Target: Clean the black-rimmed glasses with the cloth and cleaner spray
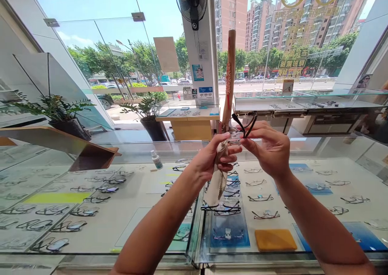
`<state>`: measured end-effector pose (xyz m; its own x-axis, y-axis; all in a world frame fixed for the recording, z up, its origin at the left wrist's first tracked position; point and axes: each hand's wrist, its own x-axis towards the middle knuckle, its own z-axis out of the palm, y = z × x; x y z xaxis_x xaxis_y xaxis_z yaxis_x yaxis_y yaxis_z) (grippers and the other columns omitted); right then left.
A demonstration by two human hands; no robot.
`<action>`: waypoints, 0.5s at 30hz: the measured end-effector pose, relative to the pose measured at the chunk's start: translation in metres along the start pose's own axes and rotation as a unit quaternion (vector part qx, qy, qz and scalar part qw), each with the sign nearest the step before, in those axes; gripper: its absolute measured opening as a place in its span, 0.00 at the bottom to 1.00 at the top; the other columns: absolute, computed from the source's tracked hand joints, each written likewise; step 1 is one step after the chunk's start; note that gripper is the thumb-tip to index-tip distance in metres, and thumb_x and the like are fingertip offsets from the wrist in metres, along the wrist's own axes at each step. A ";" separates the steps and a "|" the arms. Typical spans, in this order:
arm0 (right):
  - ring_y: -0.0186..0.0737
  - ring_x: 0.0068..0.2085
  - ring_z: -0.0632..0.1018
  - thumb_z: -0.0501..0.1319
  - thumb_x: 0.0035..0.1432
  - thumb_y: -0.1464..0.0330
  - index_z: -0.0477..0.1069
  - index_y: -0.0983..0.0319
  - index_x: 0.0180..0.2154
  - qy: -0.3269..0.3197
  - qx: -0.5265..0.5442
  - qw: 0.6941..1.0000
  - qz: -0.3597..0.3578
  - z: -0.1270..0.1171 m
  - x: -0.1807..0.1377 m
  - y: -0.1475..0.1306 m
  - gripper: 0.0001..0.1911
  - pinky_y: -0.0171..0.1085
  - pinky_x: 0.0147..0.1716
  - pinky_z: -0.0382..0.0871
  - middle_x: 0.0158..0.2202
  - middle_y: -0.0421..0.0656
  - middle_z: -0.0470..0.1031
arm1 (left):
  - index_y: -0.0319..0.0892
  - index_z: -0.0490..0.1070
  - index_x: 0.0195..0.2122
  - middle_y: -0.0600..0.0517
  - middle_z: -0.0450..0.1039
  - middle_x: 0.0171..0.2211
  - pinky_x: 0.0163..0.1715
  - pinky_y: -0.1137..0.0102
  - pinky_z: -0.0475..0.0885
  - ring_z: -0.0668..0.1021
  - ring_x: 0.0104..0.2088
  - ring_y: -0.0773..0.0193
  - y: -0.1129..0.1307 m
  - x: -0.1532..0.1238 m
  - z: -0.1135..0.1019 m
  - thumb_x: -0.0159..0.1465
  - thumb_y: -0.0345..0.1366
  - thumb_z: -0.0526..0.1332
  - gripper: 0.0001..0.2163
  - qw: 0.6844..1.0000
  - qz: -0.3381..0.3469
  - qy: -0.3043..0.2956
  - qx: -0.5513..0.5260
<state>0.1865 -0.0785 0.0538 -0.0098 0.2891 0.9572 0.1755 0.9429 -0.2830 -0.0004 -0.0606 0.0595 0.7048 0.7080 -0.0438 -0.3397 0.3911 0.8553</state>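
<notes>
A pair of eyeglasses (249, 125) with dark temples is held up in front of me above the glass counter. My right hand (269, 145) pinches the eyeglasses between thumb and fingers. A beige cloth (218, 186) with a zigzag edge hangs down from my left hand (216, 156), whose fingers are wrapped round it. The left thumb is at the clear lens of the eyeglasses; whether it touches the lens I cannot tell. Below the cloth, dark-rimmed eyeglasses (220, 207) lie at the display.
The glass display counter (178, 258) shows several rows of eyeglasses. A small white bottle (157, 160) stands on the left part, and a mustard-coloured pouch (275, 240) lies near the front. Beyond are a wooden post (231, 61), potted plants (150, 121) and a wall fan (192, 2).
</notes>
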 end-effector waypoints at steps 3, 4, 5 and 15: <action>0.44 0.48 0.82 0.75 0.64 0.68 0.84 0.53 0.41 0.020 0.001 1.000 0.006 -0.002 0.000 0.002 0.05 0.47 0.51 0.77 0.44 0.40 0.84 | 0.39 0.72 0.41 0.54 0.70 0.33 0.16 0.79 0.46 0.56 0.20 0.79 0.007 -0.003 -0.002 0.55 0.60 0.76 0.29 0.996 0.028 0.040 0.078; 0.43 0.48 0.82 0.75 0.64 0.68 0.84 0.53 0.41 0.027 0.002 1.000 0.009 -0.003 0.000 0.003 0.05 0.47 0.50 0.76 0.44 0.40 0.83 | 0.40 0.72 0.43 0.55 0.70 0.33 0.16 0.79 0.46 0.57 0.20 0.79 0.012 -0.006 -0.004 0.56 0.59 0.76 0.29 0.992 0.052 0.063 0.101; 0.43 0.47 0.82 0.75 0.63 0.69 0.83 0.53 0.41 0.033 0.004 0.999 0.011 -0.004 0.000 0.004 0.06 0.46 0.49 0.76 0.43 0.40 0.83 | 0.40 0.73 0.46 0.56 0.69 0.32 0.16 0.79 0.46 0.57 0.20 0.79 0.018 -0.011 -0.008 0.56 0.58 0.76 0.29 0.985 0.083 0.092 0.118; 0.44 0.47 0.82 0.75 0.64 0.65 0.83 0.55 0.39 -0.063 -0.038 0.995 0.067 0.009 -0.010 0.002 0.04 0.47 0.51 0.76 0.43 0.41 0.83 | 0.42 0.70 0.37 0.63 0.51 0.21 0.15 0.76 0.46 0.50 0.17 0.75 0.048 -0.084 -0.149 0.61 0.50 0.71 0.17 0.835 0.346 0.389 0.181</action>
<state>0.1780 -0.0783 0.0430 -0.1042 0.4347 0.8945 0.2572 0.8806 -0.3980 -0.1684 -0.0139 0.0276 -0.2467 0.9137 0.3230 -0.1890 -0.3723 0.9087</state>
